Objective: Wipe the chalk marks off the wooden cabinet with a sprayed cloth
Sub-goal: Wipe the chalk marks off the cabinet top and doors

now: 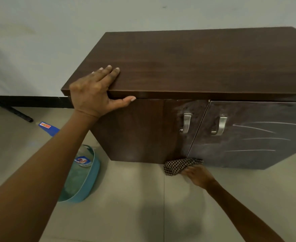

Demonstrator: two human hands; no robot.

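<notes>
A dark wooden cabinet (187, 67) with two doors and metal handles (186, 123) stands against the wall. White chalk lines (259, 130) cross the right door, and a chalky smear lies around the handles. My left hand (93, 91) rests flat on the cabinet's top front-left edge, fingers straight, thumb under the lip. My right hand (198, 174) grips a black-and-white checked cloth (180, 165) against the bottom edge of the doors, near where they meet.
A teal plastic basin (89, 182) sits on the tiled floor left of the cabinet, with a bottle with a blue-and-white label (82, 160) lying in it. A blue packet (47, 127) lies further left. A black leg (12, 110) slants near the wall.
</notes>
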